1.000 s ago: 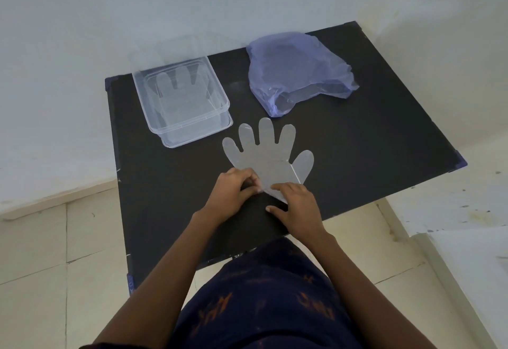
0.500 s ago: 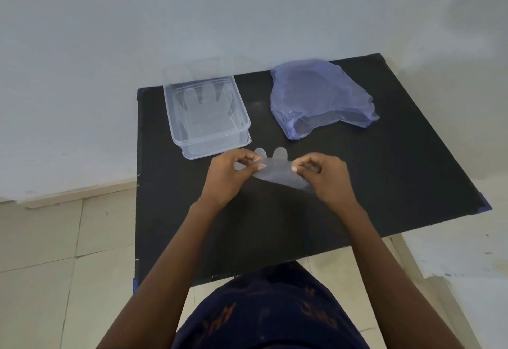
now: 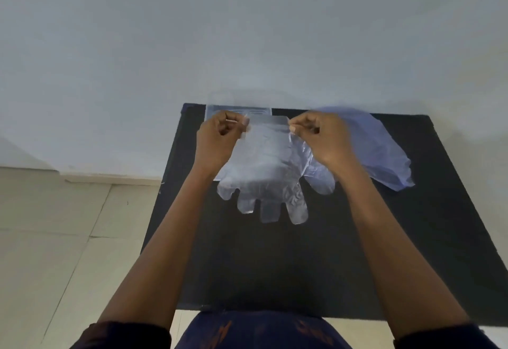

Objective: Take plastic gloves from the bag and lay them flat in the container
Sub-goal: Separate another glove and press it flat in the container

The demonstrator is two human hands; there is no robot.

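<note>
Here, at left, the left hand (image 3: 220, 139), grip closed in a pinch on the left cuff corner of the clear plastic glove (image 3: 265, 172). Behind the glove, mostly hidden, the container (image 3: 236, 111) at the far edge of the black bench (image 3: 330, 252). Glove hanging in the air, fingers downward, above the bench. Then the right hand (image 3: 321, 137), grip pinched on the other cuff corner. Further right, the bluish bag (image 3: 384, 145), lying on the bench.

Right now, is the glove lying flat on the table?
No, both hands hold the glove up by its cuff, fingers dangling.
</note>
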